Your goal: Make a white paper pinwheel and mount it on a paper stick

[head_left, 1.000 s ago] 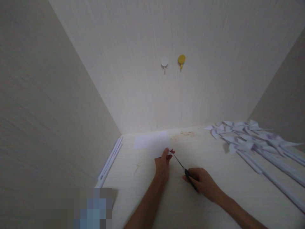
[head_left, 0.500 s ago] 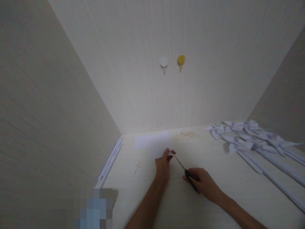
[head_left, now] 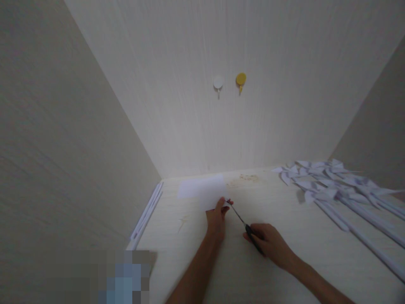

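My left hand (head_left: 217, 219) pinches the near right corner of a white paper sheet (head_left: 207, 190) that lies on the pale table (head_left: 240, 261). My right hand (head_left: 268, 244) is closed round the black handles of a pair of scissors (head_left: 243, 223). The thin blades point up and left, and their tips meet the paper right at my left fingertips.
A pile of white folded paper pinwheels on long white sticks (head_left: 341, 190) covers the table's right side. White strips (head_left: 147, 213) lie along the left wall. A white hook (head_left: 218, 83) and a yellow hook (head_left: 241, 79) hang on the back wall. A brownish stain (head_left: 248, 177) marks the table.
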`<control>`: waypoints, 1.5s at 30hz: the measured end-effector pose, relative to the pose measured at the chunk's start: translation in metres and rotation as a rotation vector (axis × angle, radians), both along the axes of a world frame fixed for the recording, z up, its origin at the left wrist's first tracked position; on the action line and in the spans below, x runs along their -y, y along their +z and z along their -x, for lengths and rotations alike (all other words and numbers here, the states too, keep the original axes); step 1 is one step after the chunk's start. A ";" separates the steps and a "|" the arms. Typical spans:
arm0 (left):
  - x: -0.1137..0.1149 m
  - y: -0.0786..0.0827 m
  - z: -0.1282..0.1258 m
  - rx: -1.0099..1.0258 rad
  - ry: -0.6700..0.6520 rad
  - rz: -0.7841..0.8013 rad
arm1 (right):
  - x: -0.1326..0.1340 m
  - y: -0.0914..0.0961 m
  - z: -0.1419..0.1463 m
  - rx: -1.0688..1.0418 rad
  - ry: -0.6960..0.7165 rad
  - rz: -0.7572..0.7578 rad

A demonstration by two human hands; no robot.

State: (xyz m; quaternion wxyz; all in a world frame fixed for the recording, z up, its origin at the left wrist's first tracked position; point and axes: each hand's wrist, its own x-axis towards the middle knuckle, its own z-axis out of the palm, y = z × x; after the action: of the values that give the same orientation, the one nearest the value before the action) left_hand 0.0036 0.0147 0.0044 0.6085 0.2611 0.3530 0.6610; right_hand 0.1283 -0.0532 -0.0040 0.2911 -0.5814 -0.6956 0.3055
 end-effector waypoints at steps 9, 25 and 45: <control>-0.003 -0.002 0.000 0.003 0.022 0.050 | -0.001 -0.003 0.000 0.032 -0.021 -0.003; 0.017 -0.003 -0.007 -0.698 -0.346 -0.153 | -0.014 -0.001 -0.011 -0.760 -0.361 -0.015; 0.011 -0.008 -0.007 -0.644 -0.354 -0.208 | -0.016 -0.007 -0.012 -0.653 -0.291 -0.036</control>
State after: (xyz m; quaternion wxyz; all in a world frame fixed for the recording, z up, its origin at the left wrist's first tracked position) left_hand 0.0105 0.0040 -0.0037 0.5413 0.5729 0.4066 0.4621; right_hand 0.1401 -0.0375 -0.0115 0.5487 -0.5409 -0.4809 0.4184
